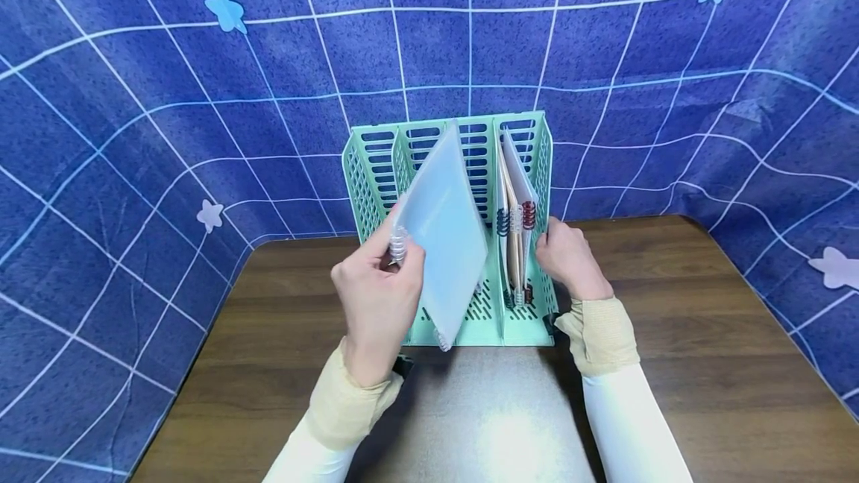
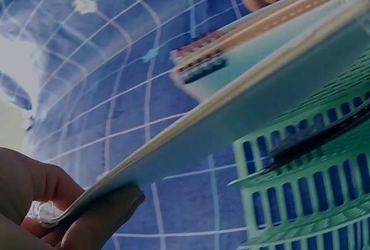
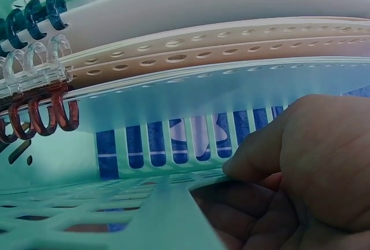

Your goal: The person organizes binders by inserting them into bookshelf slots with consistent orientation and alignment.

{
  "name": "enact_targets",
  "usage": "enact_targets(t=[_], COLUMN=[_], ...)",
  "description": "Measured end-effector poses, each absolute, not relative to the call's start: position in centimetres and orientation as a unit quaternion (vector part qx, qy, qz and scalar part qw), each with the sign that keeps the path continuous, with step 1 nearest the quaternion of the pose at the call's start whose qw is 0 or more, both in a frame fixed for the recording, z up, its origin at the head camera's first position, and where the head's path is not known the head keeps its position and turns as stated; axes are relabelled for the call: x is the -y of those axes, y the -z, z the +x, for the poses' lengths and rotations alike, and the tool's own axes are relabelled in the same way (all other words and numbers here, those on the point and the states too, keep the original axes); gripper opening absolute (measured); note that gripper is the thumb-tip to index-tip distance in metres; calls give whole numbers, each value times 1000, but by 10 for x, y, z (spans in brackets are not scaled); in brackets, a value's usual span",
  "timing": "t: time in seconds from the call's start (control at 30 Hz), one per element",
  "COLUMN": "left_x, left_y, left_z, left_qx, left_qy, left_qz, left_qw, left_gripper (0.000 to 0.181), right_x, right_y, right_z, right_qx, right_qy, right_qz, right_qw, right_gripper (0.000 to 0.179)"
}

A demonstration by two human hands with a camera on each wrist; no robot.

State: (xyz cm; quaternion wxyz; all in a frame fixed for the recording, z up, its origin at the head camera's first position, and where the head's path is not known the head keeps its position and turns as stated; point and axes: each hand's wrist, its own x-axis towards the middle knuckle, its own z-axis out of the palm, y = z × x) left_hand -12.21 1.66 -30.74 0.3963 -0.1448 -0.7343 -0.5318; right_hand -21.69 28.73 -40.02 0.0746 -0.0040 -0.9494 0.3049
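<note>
My left hand (image 1: 379, 289) pinches a spiral notebook (image 1: 448, 237) with a pale translucent cover and clear coil, by its coil edge. The notebook is tilted in front of the middle compartment of a mint-green file rack (image 1: 526, 332); whether it touches the rack floor is hidden. In the left wrist view, thumb and fingers clasp the notebook (image 2: 202, 125) near its coil. My right hand (image 1: 573, 256) grips the rack's right side wall, thumb inside, as the right wrist view shows. Beside it, three coil notebooks (image 3: 173, 59) with dark teal, clear and red-brown coils stand in the right compartment.
The rack stands on a brown wood-grain table (image 1: 288, 304), close to a blue cloth backdrop (image 1: 295, 58) with white grid lines and stars. In the left wrist view a thin dark item (image 2: 312, 143) lies within the rack; its kind is unclear.
</note>
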Motion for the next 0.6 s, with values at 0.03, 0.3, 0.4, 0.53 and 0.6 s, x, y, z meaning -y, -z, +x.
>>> enact_targets(t=[0.03, 0.3, 0.4, 0.53, 0.6], left_x=[-20, -44, -53, -64, -69], left_y=[311, 341, 351, 363, 368], left_z=[-126, -154, -162, -169, -173], left_qx=[733, 731, 732, 733, 734], left_qy=[532, 533, 534, 536, 533], left_qz=[-145, -127, -110, -93, -90], left_qw=[398, 408, 409, 408, 410], left_gripper=[54, 54, 52, 53, 54], right_x=[-287, -289, -288, -288, -287], right_y=[400, 400, 401, 401, 400], right_z=[-217, -218, -218, -218, -218], right_qx=[949, 949, 949, 949, 949], right_qy=[-305, -306, -306, -307, -307], right_qz=[-4, -4, -5, -6, -5], right_qw=[74, 72, 73, 72, 72], right_gripper=[22, 20, 21, 21, 20])
